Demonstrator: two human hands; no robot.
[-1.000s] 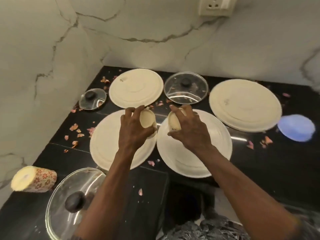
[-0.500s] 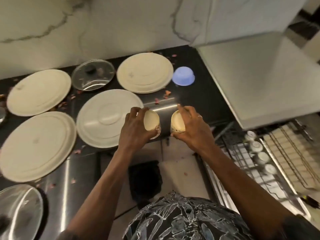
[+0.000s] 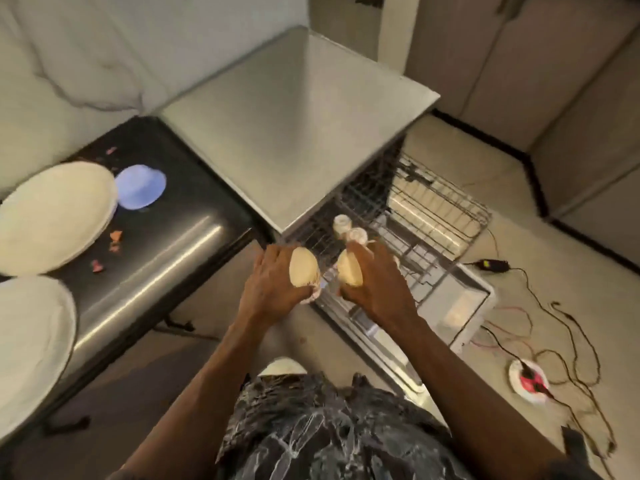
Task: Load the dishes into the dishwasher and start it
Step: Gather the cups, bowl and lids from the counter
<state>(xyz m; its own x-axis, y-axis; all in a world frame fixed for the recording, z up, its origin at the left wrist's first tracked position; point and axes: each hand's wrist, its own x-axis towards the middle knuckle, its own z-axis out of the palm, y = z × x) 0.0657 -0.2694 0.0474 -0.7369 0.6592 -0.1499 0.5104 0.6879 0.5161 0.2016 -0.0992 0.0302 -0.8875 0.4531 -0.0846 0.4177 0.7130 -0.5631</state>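
Note:
My left hand (image 3: 272, 285) grips a small cream cup (image 3: 303, 271) lying on its side, its mouth facing right. A second cream cup (image 3: 349, 275) is held the same way by my right hand (image 3: 375, 284), its mouth facing left. Both hands hover over the near corner of the dishwasher's pulled-out wire rack (image 3: 440, 216). Two upturned cups (image 3: 349, 230) stand in that rack just beyond my fingers. The dishwasher door (image 3: 460, 306) lies open below the rack.
A steel-topped dishwasher body (image 3: 294, 116) stands behind the rack. On the black counter (image 3: 173, 216) to the left lie two cream plates (image 3: 52, 216), an upturned blue bowl (image 3: 140, 187) and petal scraps. Cables and a white disc (image 3: 528, 381) litter the floor at right.
The view has swung right from the counter to the dishwasher. Both hands carried their cups off the counter and now hold them above the rack's near corner.

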